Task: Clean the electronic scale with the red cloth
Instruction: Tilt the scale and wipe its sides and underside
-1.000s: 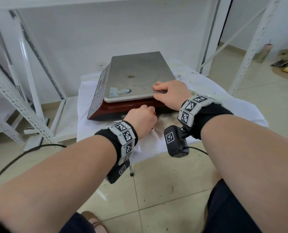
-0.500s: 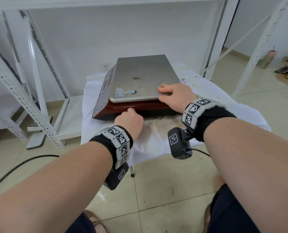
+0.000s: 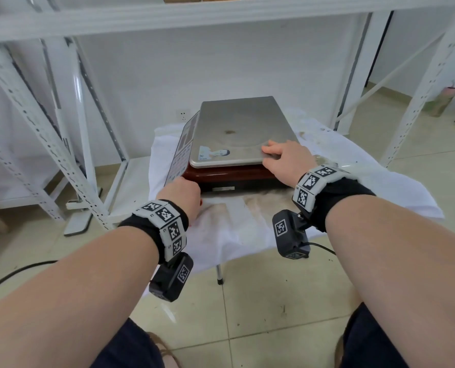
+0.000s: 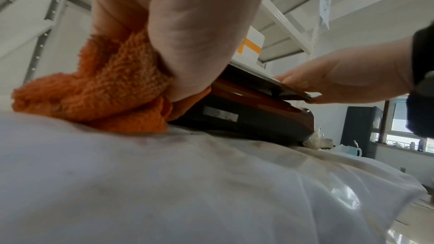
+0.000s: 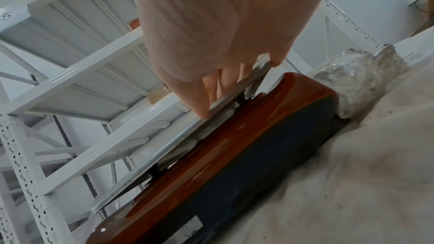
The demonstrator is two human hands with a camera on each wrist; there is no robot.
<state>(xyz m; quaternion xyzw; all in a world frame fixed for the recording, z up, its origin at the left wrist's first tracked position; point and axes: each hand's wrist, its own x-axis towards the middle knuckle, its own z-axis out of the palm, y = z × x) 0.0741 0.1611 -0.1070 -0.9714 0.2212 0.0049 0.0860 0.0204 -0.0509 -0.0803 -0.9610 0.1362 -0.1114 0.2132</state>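
The electronic scale (image 3: 237, 134), a steel platter on a dark red base, stands on a small table draped in white. My left hand (image 3: 183, 192) is at the base's near left corner, fist-like, gripping the bunched red cloth (image 4: 105, 88). The cloth lies on the drape and against the base (image 4: 258, 116); in the head view only a red sliver (image 3: 200, 202) shows. My right hand (image 3: 287, 158) holds the platter's near right corner, fingers on top and thumb at the edge. From the left wrist, the right hand (image 4: 340, 79) pinches that edge. The right wrist view shows the fingers (image 5: 223, 84) over the platter.
The stained white drape (image 3: 247, 235) covers the table, whose front edge is close to my wrists. White metal shelving uprights stand at left (image 3: 48, 155) and right (image 3: 420, 88), with a shelf overhead. Crumpled plastic (image 5: 357, 73) lies by the scale's right side. A black cable (image 3: 8, 277) crosses the floor.
My left hand has slid the cloth leftward along the near side of the base, from about its middle to its left corner. The right hand has stayed on the platter's corner.
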